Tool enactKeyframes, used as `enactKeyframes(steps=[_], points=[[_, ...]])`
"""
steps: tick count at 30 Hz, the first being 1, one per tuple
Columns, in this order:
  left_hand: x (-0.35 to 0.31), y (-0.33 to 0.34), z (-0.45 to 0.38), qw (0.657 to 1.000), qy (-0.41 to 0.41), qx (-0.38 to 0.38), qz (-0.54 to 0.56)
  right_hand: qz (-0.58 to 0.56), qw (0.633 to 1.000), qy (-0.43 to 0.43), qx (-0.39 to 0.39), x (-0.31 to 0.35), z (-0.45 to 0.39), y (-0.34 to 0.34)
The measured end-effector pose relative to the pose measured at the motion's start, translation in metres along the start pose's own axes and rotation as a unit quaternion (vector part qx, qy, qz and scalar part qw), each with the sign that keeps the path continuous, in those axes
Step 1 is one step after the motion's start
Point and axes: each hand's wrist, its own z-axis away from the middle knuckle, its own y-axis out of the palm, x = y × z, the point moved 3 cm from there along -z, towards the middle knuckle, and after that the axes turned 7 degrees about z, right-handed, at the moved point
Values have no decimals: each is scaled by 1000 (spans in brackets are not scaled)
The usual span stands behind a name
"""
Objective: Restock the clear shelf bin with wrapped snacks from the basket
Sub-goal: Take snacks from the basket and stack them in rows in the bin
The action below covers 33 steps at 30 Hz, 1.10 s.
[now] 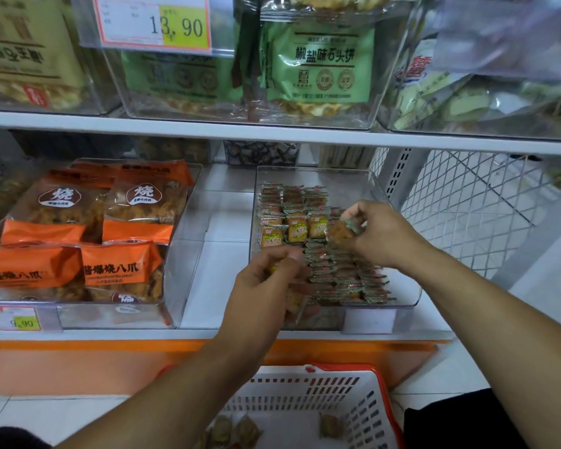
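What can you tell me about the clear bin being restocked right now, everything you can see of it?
The clear shelf bin is a see-through rigid plastic tray with sloping walls and a low front, sitting on the white lower shelf at the right. Small wrapped snacks fill much of it in neat rows. A white label holder is on its front. The right hand holds a snack over it; the left hand holds more at its front edge.

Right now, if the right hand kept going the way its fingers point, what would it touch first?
Probably the packed wrapped snacks in the clear bin. The right hand, pinching one snack, points left just above them, though depth is hard to judge.
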Motion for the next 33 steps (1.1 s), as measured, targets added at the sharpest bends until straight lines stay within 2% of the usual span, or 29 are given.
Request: enactKeyframes(steps=[4, 8, 11, 14, 17, 20, 24, 28, 33], points=[[0, 3, -5, 999, 0, 4, -37, 165, 985, -15, -56, -9, -51, 13], [0, 7, -14, 998, -20, 16, -56, 249, 968, 26, -23, -19, -88, 28], [-2, 9, -21, 997, -42, 34, -56, 169, 984, 47, -4, -26, -102, 35], [-1, 12, -27, 994, -55, 53, -80, 58, 997, 52, -29, -27, -110, 36], [2, 15, -31, 991, -64, 68, -97, -34, 992, 101, -65, -29, -114, 38], [7, 16, -30, 990, -70, 70, -100, -33, 990, 122, -57, -33, -115, 44], [9, 13, -30, 990, -62, 65, -113, -42, 992, 110, -55, -35, -116, 48], [5, 12, -27, 988, -43, 88, -122, -2, 996, 85, -40, -33, -115, 51], [-1, 7, -22, 984, 3, 128, -127, -20, 991, 78, -103, -25, -106, 36]])
